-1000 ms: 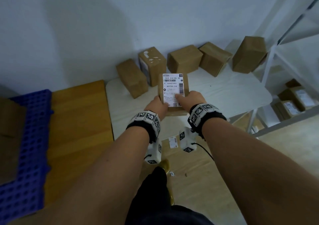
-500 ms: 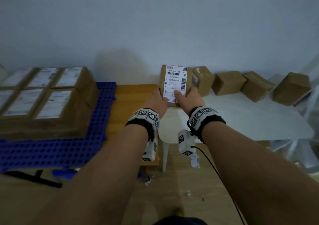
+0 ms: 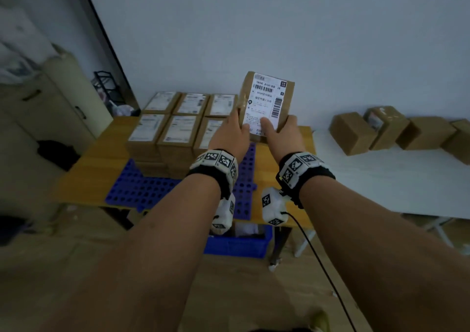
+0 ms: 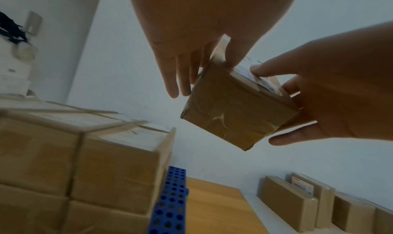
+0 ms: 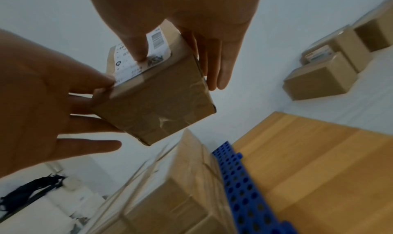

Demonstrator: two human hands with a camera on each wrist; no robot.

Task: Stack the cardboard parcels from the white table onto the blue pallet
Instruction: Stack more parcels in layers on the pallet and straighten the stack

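At frame centre: parcel [image 3: 267, 104], label facing up.
Grip: left hand [image 3: 230, 135] and right hand [image 3: 282, 135] are clamping its sides.
Below left: stacked parcels [image 3: 175, 128] are sitting on blue pallet [image 3: 142, 189].

The room is dim and the light soft and cool, with no lamp in view; the pale wall [image 3: 330, 39] is evenly lit and bluish. From my head camera my bare forearms [image 3: 165, 255] fall into heavy shade near the bottom edge, and the corners darken. The white shipping label [image 3: 265, 102] on the brown cardboard parcel I hold is the brightest, sharpest patch, its print partly readable. The wide lens bends the dark vertical door edge [image 3: 106, 49] at the left. In both wrist views my palms loom large, soft and shadowed against the bright wall, and the stacked brown cardboard parcels [image 4: 85, 162] below are smeared by motion blur. Clear tape on the parcel's underside [image 5: 161, 118] catches a faint sheen.
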